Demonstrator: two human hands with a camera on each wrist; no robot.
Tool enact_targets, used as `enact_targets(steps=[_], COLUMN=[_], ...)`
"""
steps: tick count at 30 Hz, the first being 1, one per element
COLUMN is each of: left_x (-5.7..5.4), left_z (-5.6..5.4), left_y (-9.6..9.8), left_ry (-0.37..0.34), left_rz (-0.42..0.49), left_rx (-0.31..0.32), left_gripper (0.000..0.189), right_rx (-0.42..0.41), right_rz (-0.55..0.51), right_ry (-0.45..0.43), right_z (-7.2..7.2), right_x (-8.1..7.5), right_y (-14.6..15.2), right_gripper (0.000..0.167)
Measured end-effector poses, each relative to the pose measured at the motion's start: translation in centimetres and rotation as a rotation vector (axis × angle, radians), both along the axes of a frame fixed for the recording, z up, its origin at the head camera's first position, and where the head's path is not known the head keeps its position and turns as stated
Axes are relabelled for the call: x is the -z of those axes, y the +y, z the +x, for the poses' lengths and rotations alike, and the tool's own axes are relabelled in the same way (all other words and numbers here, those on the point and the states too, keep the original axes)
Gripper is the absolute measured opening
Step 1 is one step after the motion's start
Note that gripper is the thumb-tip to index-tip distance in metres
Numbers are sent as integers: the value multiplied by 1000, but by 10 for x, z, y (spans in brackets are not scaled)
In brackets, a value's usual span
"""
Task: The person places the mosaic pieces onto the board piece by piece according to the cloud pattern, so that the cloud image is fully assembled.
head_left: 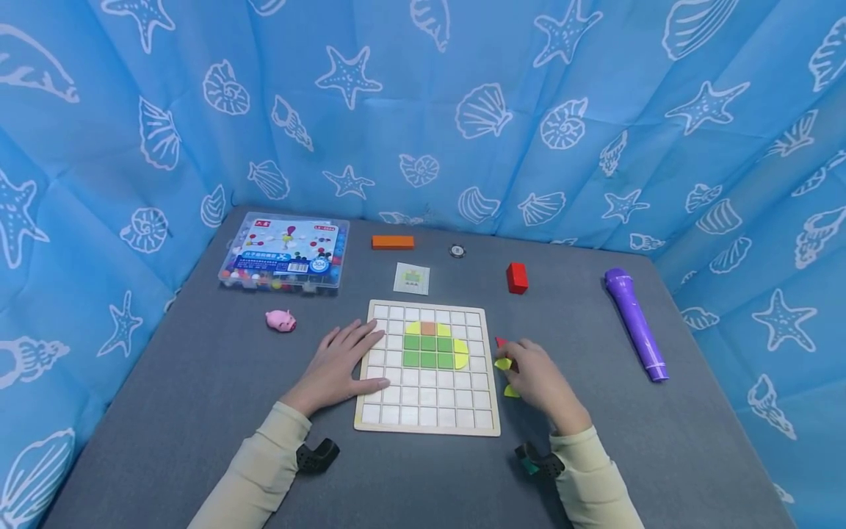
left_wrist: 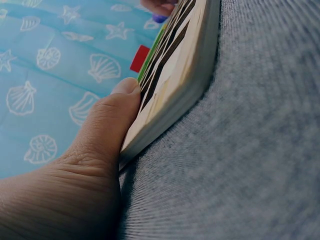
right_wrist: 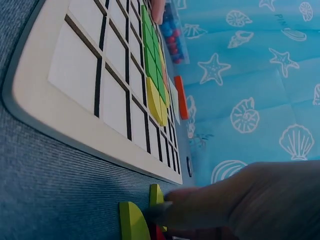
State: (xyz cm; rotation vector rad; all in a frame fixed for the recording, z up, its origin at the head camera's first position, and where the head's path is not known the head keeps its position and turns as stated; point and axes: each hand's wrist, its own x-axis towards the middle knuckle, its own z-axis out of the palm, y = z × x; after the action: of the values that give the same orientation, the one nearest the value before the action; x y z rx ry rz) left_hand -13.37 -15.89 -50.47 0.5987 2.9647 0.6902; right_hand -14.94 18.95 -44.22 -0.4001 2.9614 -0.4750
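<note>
Your left hand (head_left: 340, 369) rests straight-fingered on the left edge of the board (head_left: 428, 397), mid-tabletop (head_left: 423, 485), while your right hand (head_left: 538, 375), its pinch impossible to confirm, crowds yellow pieces (head_left: 512, 391) beside the right edge, where brushing fingertips could scatter them.

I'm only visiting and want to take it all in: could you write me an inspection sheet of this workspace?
Surface: grey table.
Job's things: board bearing green tiles, yellow tiles and a brown tile; beside its right edge, a red piece and loose yellow pieces; beyond it, a printed card.
Clutter: kit box, toy pig, orange block, dark disc, red block, purple microphone.
Grippers: bare hands; left hand rests at the board's left edge; right hand is at the loose pieces, grip unclear.
Cables: nothing seen.
Surroundings: blue curtain with white shells and starfish.
</note>
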Motion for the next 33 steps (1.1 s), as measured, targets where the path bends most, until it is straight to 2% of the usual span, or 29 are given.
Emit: enact_targets(steps=[9,14,19,27,33], left_x=[0,0,0,0,0], left_z=[0,1,1,2,2], left_y=[0,0,-1,-1,-1], left_ry=[7,32,42,49,52], left_rz=[-1,19,29,35,32], left_rx=[3,12,10,19,21], left_gripper=[88,88,88,88,87], right_rx=[37,29,22,-80,-184], right_rz=[18,42,17,-111,-198], right_ry=[-11,27,58,115,153], right_z=[0,1,1,-3,-13], right_x=[1,2,-3,-10,-5], right_y=[0,-1,-6,-21,-33], right_gripper=[26,26,25,26,23])
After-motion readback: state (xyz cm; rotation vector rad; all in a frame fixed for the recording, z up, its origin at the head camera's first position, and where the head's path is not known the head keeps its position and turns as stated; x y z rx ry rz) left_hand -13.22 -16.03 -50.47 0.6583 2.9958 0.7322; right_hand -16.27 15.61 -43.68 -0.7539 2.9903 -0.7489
